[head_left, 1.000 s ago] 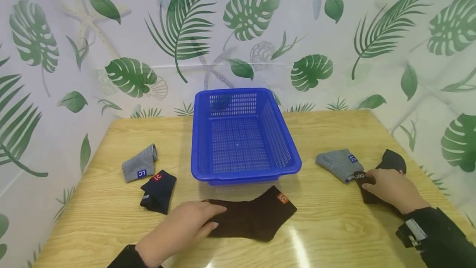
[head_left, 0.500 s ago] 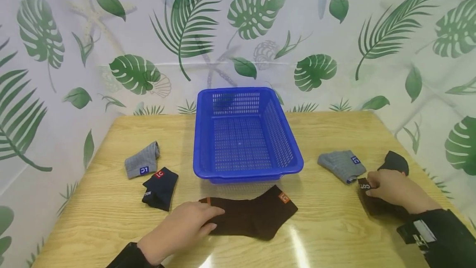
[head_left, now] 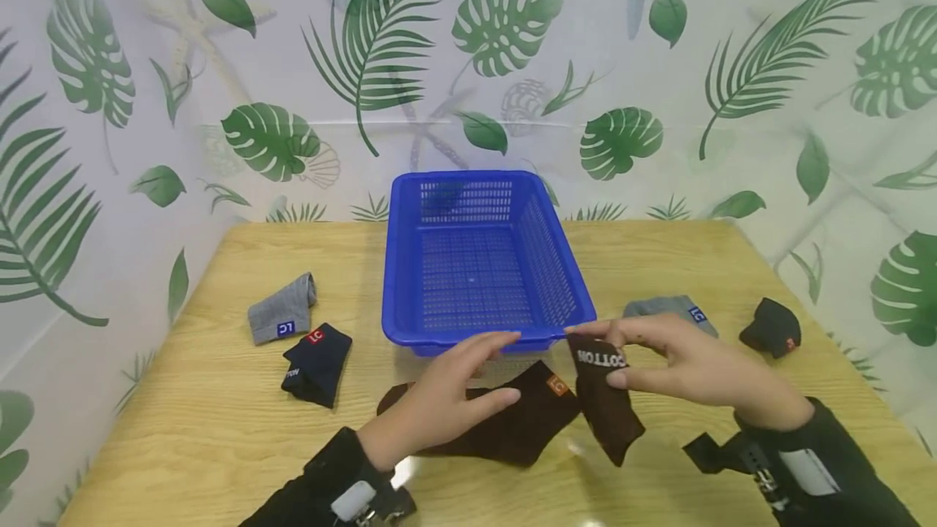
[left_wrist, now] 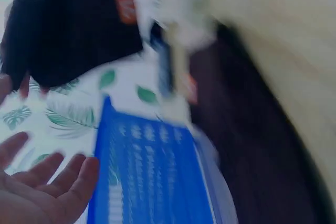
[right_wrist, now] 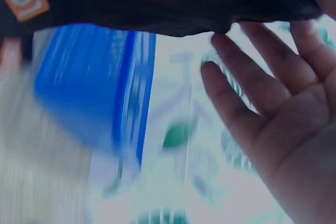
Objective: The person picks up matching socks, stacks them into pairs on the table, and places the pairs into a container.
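My right hand (head_left: 684,356) pinches a dark brown sock (head_left: 606,409) at its cuff, thumb on the white "COTTON" lettering. The sock hangs toe down in front of the blue basket. In the right wrist view its orange LC tag shows at the upper left of the sock (right_wrist: 142,1). A second brown sock (head_left: 523,421) with an orange tag lies flat on the table. Above this one my left hand (head_left: 442,401) is held with spread fingers, nothing between them. The left wrist view has the fingers of the left hand (left_wrist: 47,187) loosely extended, below the raised sock (left_wrist: 79,30).
The blue plastic basket (head_left: 390,267) stands at the table's middle back. On the left lie a grey sock (head_left: 281,311) and a navy sock (head_left: 322,364). To the right are another grey sock (head_left: 669,307), partly behind my right hand, and a black folded sock (head_left: 772,328).
My right hand has lifted the brown sock from the right side and carried it left toward the middle. The left hand has come off the flat brown sock, moving right and opening.
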Motion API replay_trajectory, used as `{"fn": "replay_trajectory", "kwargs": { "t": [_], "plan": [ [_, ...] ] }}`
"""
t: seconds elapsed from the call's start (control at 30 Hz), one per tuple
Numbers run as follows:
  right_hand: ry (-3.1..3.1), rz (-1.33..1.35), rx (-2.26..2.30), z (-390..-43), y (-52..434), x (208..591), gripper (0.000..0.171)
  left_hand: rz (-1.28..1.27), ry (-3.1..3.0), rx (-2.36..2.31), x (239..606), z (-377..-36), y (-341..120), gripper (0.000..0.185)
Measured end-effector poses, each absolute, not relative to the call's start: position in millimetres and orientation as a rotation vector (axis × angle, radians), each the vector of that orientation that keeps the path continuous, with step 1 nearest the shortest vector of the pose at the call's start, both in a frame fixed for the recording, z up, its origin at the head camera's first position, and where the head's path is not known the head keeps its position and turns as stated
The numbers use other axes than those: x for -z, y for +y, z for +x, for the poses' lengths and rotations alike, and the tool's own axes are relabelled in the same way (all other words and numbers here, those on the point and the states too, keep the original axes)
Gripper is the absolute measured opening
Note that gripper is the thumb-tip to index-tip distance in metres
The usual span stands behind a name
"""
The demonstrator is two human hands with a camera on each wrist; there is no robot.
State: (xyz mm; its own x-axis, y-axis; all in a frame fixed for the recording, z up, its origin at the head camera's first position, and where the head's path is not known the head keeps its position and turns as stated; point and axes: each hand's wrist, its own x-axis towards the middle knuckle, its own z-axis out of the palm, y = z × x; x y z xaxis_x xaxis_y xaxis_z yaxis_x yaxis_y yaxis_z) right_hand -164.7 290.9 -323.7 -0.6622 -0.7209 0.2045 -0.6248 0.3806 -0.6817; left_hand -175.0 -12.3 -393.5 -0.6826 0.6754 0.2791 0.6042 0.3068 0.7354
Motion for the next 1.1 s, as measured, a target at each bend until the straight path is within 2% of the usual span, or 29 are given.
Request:
{"fn": "replay_trajectory", "kwargs": {
  "t": [0.07,0.13,0.27,0.4,0.53,0.7,0.8,0.97,1.1],
  "plan": [
    [2.442,-1.322,1.202,-167,270,325,0.024,1.182,2.325,-1.554,389,-178,0,0.057],
    [2.42,-1.333,1.227,-169,254,327,0.022,1.163,2.228,-1.703,386,-180,6,0.051],
    [2.455,-1.261,1.247,-174,237,333,0.019,1.088,2.195,-1.876,386,-181,6,0.024],
    [2.496,-1.126,1.253,-176,232,341,0.017,1.035,2.071,-2.0,387,-184,-4,0.009],
    [2.431,-1.03,1.222,-180,233,352,0.019,0.996,1.909,-2.003,386,-186,-18,0.013],
    [2.258,-1.122,1.184,-187,241,377,0.004,0.789,2.043,-1.903,389,-189,-31,0.023],
    [2.181,-1.09,1.237,-189,248,388,0.005,0.67,2.138,-1.819,394,-191,-41,0.027],
    [2.125,-0.795,1.454,-188,259,394,0.01,0.48,2.162,-1.803,399,-190,-64,0.02],
    [2.24,-0.601,1.483,-188,258,400,0.017,0.449,2.332,-1.649,408,-187,-78,0.016]
  ]
}}
